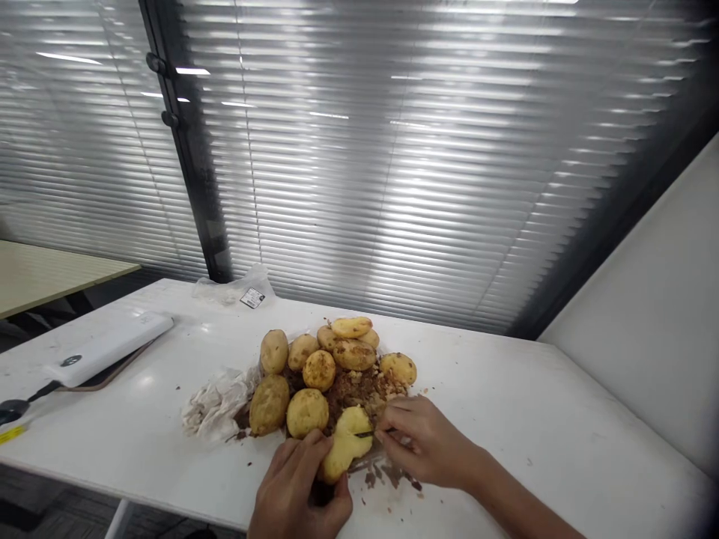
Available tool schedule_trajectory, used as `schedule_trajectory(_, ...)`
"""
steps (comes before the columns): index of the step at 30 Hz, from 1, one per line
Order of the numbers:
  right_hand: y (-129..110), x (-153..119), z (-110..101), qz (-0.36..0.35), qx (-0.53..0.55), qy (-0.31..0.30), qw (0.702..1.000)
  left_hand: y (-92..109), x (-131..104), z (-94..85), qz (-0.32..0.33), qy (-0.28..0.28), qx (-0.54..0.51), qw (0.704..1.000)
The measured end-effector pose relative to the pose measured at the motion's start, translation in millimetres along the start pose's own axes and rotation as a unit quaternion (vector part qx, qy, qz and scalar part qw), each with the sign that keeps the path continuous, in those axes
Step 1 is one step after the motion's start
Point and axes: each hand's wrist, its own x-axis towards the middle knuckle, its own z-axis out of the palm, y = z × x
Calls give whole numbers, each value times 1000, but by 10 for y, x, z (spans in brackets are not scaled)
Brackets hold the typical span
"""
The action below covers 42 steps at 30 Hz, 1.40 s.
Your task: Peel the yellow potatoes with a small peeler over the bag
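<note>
Potato (pixel 344 446), pale-fleshed, at lower centre of the frame: left hand (pixel 299 485) gripping it in bent fingers; right hand (pixel 422 440) pinching a thin tool (pixel 364 434) between its fingers. Slick flesh could make the tool skid leftward.

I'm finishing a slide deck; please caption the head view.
Left hand holds a cut yellow potato; right hand holds a thin dark tool against it, beside other potatoes.

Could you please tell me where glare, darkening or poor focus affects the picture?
Head view: bright glare at the blinds, soft highlights on the table, top right corner dark; also in the head view, the blade at the right hand is too small to judge focus.
</note>
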Motion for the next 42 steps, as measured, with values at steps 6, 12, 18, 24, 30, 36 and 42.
schedule_trajectory(6, 44, -4, -2, -7, -18, 26, 999, 11, 34, -9, 3, 8, 6, 1000)
schedule_trajectory(12, 60, 1, -11, 19, 10, 24, 999, 15, 47, -4, 3, 6, 5, 1000)
schedule_trajectory(18, 62, -1, -9, -11, -10, 19, 1000, -8, 14, -4, -5, -10, 10, 1000)
schedule_trajectory(24, 17, 8, -42, -30, -69, 27, 997, -9, 25, -6, -6, -8, 11, 1000)
schedule_trajectory(30, 4, -13, 5, -41, -117, 9, 992, 17, 22, -15, -3, -3, 3, 1000)
schedule_trajectory(36, -2, -4, -3, -48, -101, -24, 993, -5, -11, -7, -7, -19, 12, 1000)
schedule_trajectory(42, -57, 58, -11, -36, -152, 25, 987, 41, 18, -5, -1, 1, 16, 1000)
